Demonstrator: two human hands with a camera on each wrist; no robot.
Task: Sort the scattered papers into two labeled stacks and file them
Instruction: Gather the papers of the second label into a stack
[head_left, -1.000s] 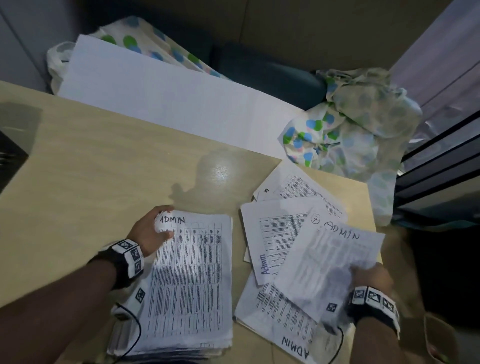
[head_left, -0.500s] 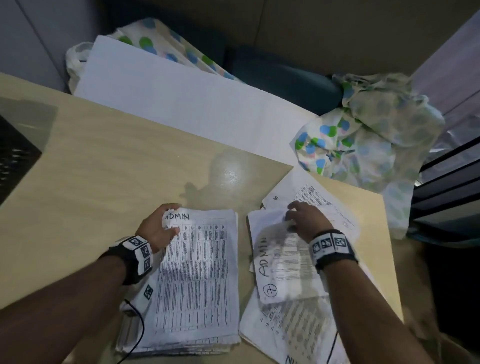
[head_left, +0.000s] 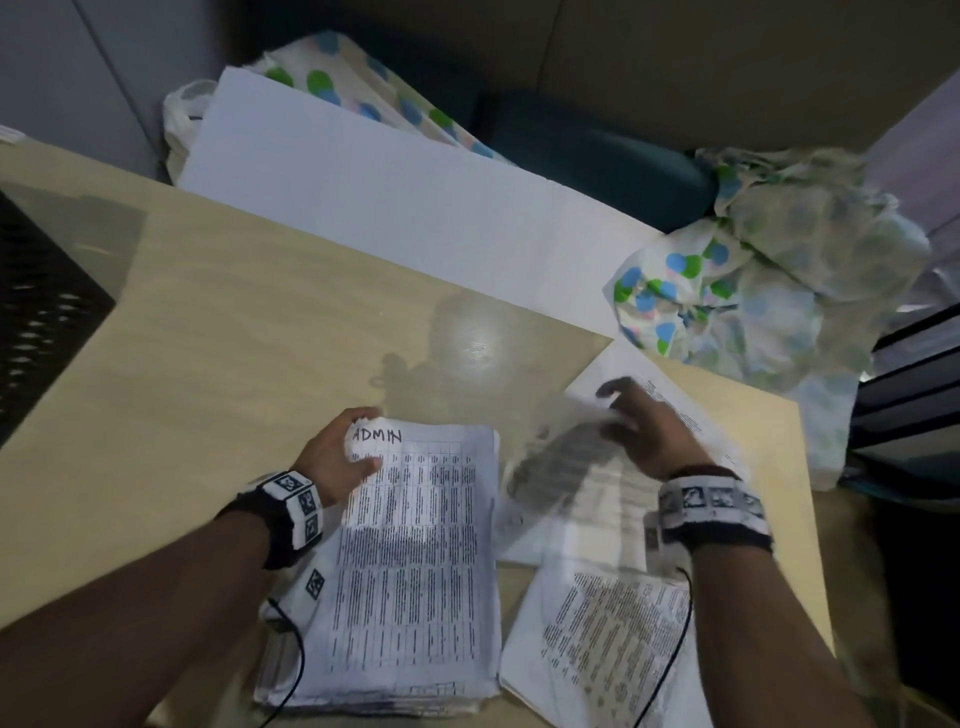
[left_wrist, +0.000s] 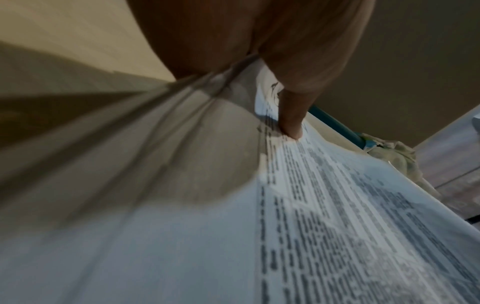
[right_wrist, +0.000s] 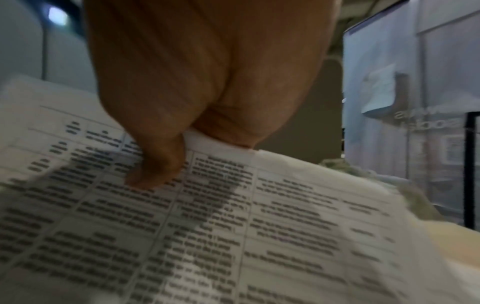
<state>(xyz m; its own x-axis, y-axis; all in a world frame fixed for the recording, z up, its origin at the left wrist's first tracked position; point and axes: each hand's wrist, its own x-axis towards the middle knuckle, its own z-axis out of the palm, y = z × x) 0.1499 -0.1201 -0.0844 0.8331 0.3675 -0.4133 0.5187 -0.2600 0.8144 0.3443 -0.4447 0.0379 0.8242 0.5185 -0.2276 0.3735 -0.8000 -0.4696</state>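
A thick stack of printed sheets with ADMIN handwritten at its top lies near the front of the table. My left hand grips its top-left corner, thumb on the top sheet and fingers under the edge. To the right, my right hand pinches one printed sheet by its upper edge and holds it lifted and blurred above the loose papers. In the right wrist view the thumb presses on that sheet, with its edge held between thumb and fingers.
The wooden table ends close at the right. A large white board leans behind it, with spotted cloth bunched at the back right. A black perforated object sits at the left edge. Another printed sheet lies under my right hand.
My right hand laid down the sheet it held, reached up over the loose papers and now lifts one sheet from them. My left hand has stayed on the ADMIN stack's corner.
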